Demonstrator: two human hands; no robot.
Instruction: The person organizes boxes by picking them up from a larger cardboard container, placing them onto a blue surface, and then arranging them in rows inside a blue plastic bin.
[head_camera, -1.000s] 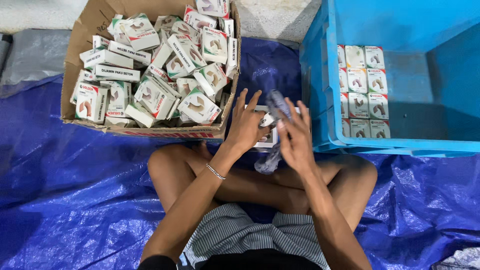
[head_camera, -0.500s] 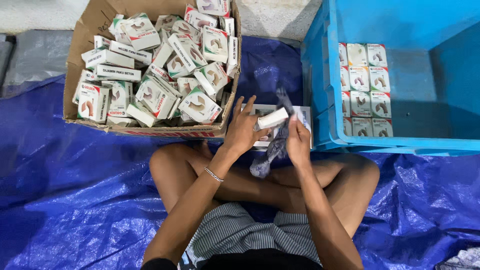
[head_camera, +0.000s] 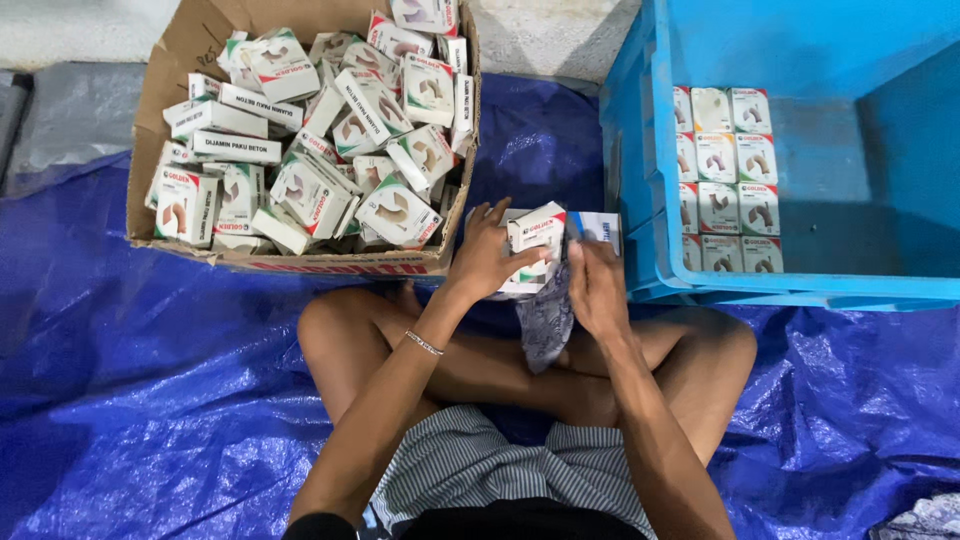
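I sit cross-legged on a blue tarp. My left hand (head_camera: 482, 255) grips a small white box (head_camera: 538, 235) with red and green print, held just above my shins. My right hand (head_camera: 596, 290) presses a grey patterned cloth (head_camera: 546, 322) against that box; the cloth hangs down between my hands. More small white boxes (head_camera: 598, 228) lie on the tarp behind the held one, partly hidden by my hands.
A torn cardboard carton (head_camera: 190, 60) at the upper left holds several jumbled small white boxes. A blue plastic crate (head_camera: 640, 150) at the right has similar boxes lined up in rows along its left side. The blue tarp (head_camera: 150, 400) covers the floor.
My hands have dropped slightly and drawn together. The box has turned in my left hand and the cloth now sits lower, under my right hand.
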